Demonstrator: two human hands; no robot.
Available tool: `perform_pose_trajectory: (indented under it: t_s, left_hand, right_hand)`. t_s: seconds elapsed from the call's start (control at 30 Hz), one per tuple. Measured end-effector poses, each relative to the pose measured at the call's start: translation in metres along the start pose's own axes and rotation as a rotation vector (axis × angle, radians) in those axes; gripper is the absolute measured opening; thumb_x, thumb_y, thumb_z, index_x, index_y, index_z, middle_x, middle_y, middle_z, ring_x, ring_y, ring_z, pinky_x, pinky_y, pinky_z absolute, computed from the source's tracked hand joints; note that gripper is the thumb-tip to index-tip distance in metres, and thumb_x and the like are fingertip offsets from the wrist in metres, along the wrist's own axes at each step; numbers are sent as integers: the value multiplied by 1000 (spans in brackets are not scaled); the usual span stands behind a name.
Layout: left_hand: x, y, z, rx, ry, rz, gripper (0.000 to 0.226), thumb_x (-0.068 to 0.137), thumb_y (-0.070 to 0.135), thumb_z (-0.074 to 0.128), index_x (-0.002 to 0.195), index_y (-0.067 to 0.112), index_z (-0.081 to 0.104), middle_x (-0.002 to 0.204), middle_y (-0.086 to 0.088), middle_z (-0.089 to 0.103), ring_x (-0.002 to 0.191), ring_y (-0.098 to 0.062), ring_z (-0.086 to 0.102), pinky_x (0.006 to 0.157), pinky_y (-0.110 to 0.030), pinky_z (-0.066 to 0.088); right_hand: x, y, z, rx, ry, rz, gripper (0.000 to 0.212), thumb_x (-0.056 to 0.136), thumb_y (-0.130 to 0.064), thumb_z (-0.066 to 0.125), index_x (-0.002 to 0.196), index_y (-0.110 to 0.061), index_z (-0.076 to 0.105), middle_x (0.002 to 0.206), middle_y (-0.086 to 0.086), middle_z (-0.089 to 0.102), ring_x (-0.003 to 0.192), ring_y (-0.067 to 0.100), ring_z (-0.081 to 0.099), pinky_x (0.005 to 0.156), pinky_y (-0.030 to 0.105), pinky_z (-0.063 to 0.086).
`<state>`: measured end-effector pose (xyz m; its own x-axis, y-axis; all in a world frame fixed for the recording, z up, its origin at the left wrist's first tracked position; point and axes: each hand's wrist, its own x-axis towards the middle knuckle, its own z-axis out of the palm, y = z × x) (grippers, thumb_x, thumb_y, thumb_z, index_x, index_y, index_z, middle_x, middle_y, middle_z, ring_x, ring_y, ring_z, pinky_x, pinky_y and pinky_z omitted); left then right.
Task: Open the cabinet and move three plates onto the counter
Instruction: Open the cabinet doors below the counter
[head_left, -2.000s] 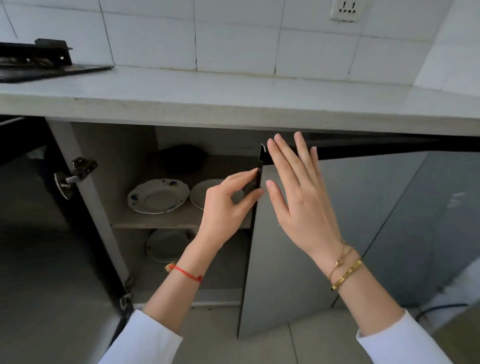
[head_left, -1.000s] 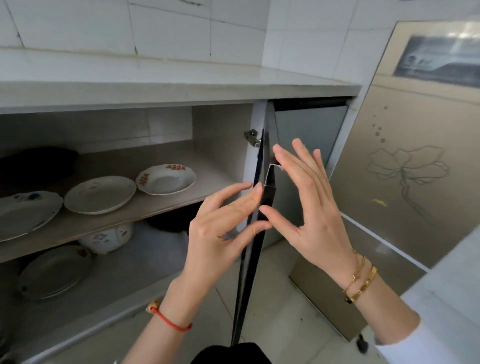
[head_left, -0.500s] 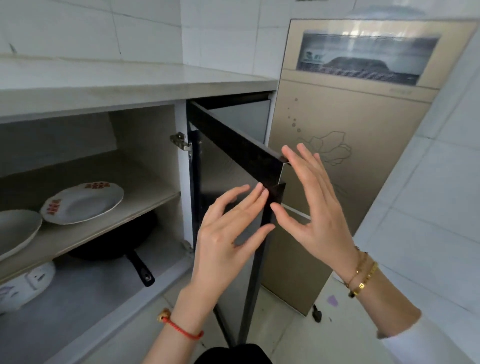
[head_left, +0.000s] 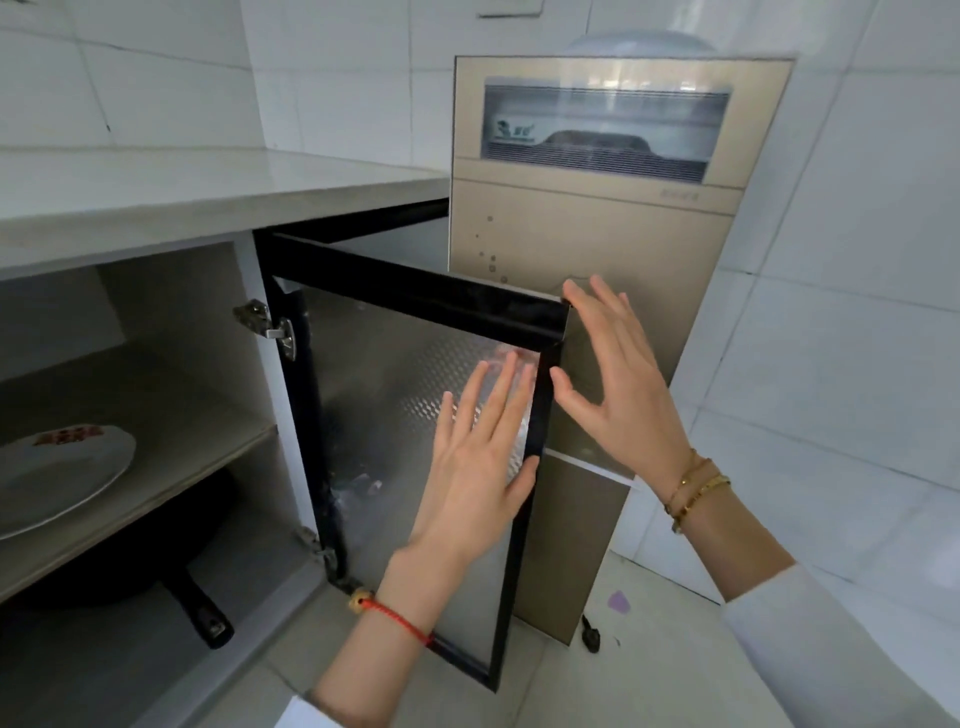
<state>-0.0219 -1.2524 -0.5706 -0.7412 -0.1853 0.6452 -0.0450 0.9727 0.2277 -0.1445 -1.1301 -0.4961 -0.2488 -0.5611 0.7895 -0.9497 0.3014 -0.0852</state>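
The right cabinet door (head_left: 395, 374), black-framed with a patterned metal inner face, stands swung wide open. My left hand (head_left: 478, 457) lies flat with fingers spread on the door's inner face near its free edge. My right hand (head_left: 618, 379) is open on the outer side of that edge, its fingertips by the door's top corner. One white plate (head_left: 62, 478) with red marks rests on the cabinet shelf (head_left: 208, 431) at the far left, cut off by the frame edge. The white counter (head_left: 218, 182) runs above the cabinet.
A black pan (head_left: 171, 571) with its handle pointing outward lies on the cabinet floor below the shelf. A tall gold-coloured appliance (head_left: 587, 208) stands right behind the open door. White tiled walls close the corner, and a dark plug (head_left: 589, 631) lies on the floor.
The door has swung from barely ajar to wide open, both hands moving with its edge. My view has turned right, so only one plate stays in sight.
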Motion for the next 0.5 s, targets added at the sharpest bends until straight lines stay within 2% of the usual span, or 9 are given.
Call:
perform_pose_trajectory:
  t_s: [0.1,0.2,0.33,0.5]
  left_hand:
    - [15,-2,11,20,-96,-56,87,94,36,53,154,26,-10,162,9,-18,149,-16,-19,121,-54,4]
    - [27,-4,18,44,-140,-70,89,94,35,53,153,27,-13,160,11,-25,148,-16,-24,120,-58,3]
    - [34,-4,25,87,-154,-78,96,92,35,54,150,31,-22,157,13,-31,147,-19,-25,118,-60,2]
    - [41,-4,30,130,-175,-94,96,92,38,53,149,31,-23,157,11,-32,148,-21,-24,117,-60,1]
  right_hand:
    - [5,14,2,-85,-26,1,64,96,-27,53,151,-12,23,158,2,27,150,9,9,124,30,3]
    - [8,25,4,-182,-52,-2,67,98,-31,51,152,-11,17,161,3,22,151,14,8,124,34,2]
    - [13,36,7,-254,-63,2,71,97,-35,50,154,-13,13,162,0,17,152,16,5,124,41,6]
    - [17,41,10,-253,-71,4,72,97,-31,52,154,-15,11,163,-2,15,152,16,3,124,40,3]
